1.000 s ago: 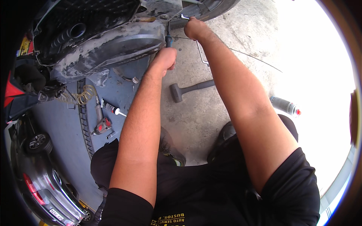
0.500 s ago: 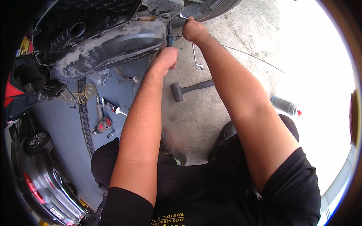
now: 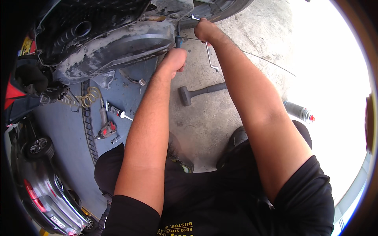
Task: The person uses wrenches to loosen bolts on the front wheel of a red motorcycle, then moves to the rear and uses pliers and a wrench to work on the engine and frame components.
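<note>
My left hand [image 3: 175, 62] is closed round the lower end of a blue-and-black handled tool, likely a screwdriver [image 3: 178, 42]. Its dark shaft points up to the lower edge of a scuffed dark engine casing [image 3: 118, 46] on a motorcycle or scooter. To the right, the fingers of my right hand [image 3: 206, 31] wrap the middle of a silver offset ring wrench [image 3: 211, 59]. One end of that wrench reaches a spot beside the casing and the wheel [image 3: 232, 11]; the other hangs free below my fist. The fastener itself is too small to make out.
A grey mallet [image 3: 199, 93] lies on the concrete between my forearms. By my right elbow is a spray can [image 3: 299, 111]. An impact wrench [image 3: 105, 128] on a coiled hose [image 3: 89, 97] and a sealant tube [image 3: 117, 111] lie left. A car [image 3: 51, 192] stands far left.
My right hand has shifted a little right and down, and the wrench's free end has swung right. My left hand stays almost in place on the blue-handled tool.
</note>
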The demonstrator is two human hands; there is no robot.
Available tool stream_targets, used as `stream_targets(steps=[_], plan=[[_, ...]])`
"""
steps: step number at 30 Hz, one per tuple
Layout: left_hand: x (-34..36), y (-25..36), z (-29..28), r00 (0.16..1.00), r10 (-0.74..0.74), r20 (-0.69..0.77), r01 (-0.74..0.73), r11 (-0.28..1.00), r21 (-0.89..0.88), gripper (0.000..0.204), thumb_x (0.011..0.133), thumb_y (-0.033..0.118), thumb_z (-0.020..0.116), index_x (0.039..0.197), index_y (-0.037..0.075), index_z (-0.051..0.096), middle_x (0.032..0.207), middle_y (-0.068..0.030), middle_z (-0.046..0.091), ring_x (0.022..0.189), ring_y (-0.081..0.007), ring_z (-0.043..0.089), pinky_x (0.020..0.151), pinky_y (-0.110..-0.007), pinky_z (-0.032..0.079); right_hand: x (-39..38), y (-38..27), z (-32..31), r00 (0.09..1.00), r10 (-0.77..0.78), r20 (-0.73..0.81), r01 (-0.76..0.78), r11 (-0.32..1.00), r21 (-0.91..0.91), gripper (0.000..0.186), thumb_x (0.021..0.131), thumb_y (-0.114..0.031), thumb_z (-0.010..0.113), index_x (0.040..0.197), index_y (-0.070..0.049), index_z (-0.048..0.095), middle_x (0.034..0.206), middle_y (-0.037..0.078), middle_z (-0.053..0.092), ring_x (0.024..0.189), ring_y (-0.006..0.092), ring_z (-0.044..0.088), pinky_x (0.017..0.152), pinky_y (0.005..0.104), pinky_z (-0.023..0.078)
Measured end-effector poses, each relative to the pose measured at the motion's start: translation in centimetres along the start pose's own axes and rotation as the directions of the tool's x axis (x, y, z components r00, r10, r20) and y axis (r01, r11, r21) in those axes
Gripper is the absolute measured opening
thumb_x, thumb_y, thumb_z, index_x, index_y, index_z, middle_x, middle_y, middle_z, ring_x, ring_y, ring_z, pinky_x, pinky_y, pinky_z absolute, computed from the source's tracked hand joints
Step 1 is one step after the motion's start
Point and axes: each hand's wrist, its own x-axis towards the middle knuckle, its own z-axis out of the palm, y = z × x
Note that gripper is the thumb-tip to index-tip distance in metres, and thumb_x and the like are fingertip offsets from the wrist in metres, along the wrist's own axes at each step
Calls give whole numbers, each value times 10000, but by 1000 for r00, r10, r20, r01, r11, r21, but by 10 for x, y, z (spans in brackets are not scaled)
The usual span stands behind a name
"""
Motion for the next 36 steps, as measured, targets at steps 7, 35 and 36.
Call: stream_targets(steps=[7, 35, 36], plan=[[-4, -1, -4, 1000, -1, -30, 2, 1000, 6, 104, 772, 151, 520, 681, 109, 492, 656, 5, 484, 612, -118, 484, 556, -312, 415, 6, -7, 16, 989, -38, -144, 39, 999, 2, 461, 857, -152, 521, 1275, 29, 454, 1271, 265, 556, 1230, 356, 523, 1028, 407, 425], [-1, -2, -5, 1000, -9, -27, 10, 1000, 6, 99, 767, 153, 530, 689, 103, 496, 669, 4, 481, 627, -117, 486, 551, -299, 427, 13, 0, 16, 986, -96, -137, 94, 995, -22, 422, 882, -182, 459, 1261, -2, 499, 1284, 260, 547, 1223, 366, 524, 1033, 412, 418], [-1, -1, -3, 1000, -7, -28, 7, 1000, 11, 99, 767, 153, 529, 689, 103, 496, 667, 4, 480, 625, -118, 485, 549, -299, 425, 12, 0, 16, 986, -93, -138, 91, 996, -22, 422, 882, -182, 459, 1261, -2, 499, 1284, 260, 547, 1223, 366, 524, 1033, 412, 418]])
